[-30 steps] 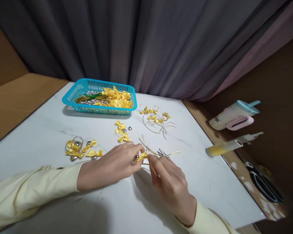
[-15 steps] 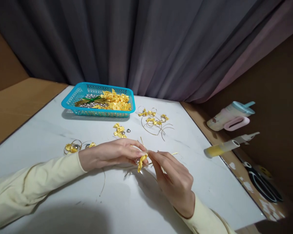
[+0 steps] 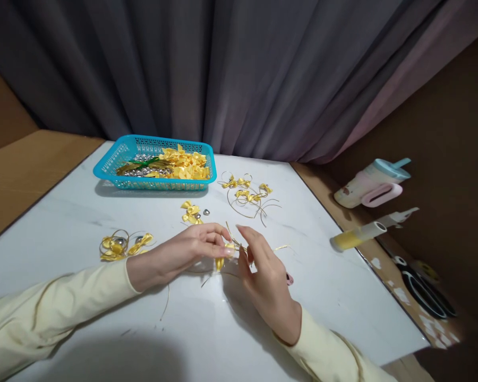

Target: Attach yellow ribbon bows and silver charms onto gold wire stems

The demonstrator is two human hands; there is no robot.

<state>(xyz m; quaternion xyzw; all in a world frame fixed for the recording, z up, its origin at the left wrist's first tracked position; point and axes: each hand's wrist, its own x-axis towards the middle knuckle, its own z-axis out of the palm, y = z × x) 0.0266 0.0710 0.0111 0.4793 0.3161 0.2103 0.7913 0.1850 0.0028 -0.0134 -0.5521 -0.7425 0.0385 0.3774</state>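
Note:
Between the thumb and fingers of my left hand (image 3: 187,250) is a yellow ribbon bow (image 3: 220,262), held just above the white table (image 3: 207,334). Thin gold cord (image 3: 228,231) rises from the bow area between both hands. My right hand (image 3: 265,276) is close by on the right, thumb and forefinger parted, its other fingers curled and partly hidden; whether it touches the cord cannot be made out. Behind my hands lie a few loose bows (image 3: 190,211) and a silver bead (image 3: 206,212). Beyond my left wrist are more bows with cord (image 3: 117,246).
A blue basket (image 3: 155,184) of bows, silver beads and gold cords stands at the back. Corded bows (image 3: 249,196) lie right of it. Along the right side are a cup (image 3: 366,183), a yellow-filled bottle (image 3: 354,239) and black-handled scissors (image 3: 424,292).
My right thumb and forefinger have parted from their pinch at the bow. The bow and my left fingertips have shifted slightly left. A small pink object now shows behind my right hand.

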